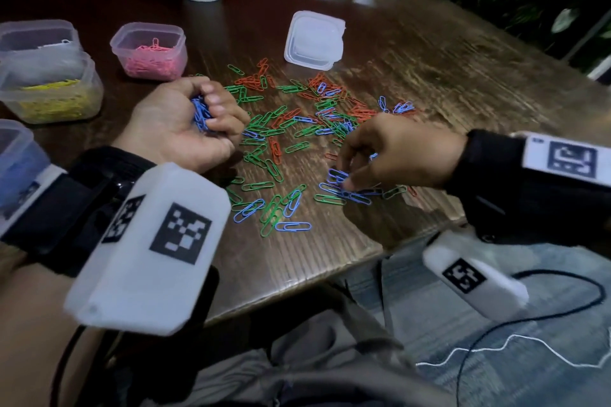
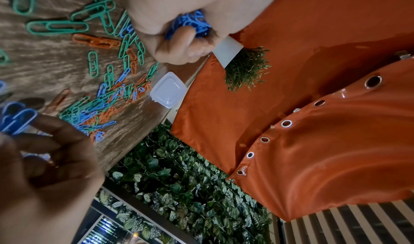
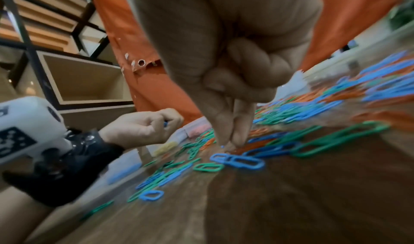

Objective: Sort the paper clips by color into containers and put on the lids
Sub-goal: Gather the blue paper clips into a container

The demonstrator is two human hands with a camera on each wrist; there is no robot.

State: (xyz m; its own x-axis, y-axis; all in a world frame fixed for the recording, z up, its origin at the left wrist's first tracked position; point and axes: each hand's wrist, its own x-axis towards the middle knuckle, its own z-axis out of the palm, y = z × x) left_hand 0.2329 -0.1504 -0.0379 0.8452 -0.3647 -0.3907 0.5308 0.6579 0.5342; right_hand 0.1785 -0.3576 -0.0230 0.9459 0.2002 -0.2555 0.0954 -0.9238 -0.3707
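No legible writing; wrist-unit tags [image 1: 180, 233] patterned.

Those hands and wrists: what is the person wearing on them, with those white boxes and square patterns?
Both hands are bare. Each wrist wears a black strap or cuff with white plastic boxes bearing black-and-white square code markers: one big box on the left wrist, and on the right a flat tag above plus a rounded box below. Thin black cables trail from both wrists. The forearms show beige sleeves.
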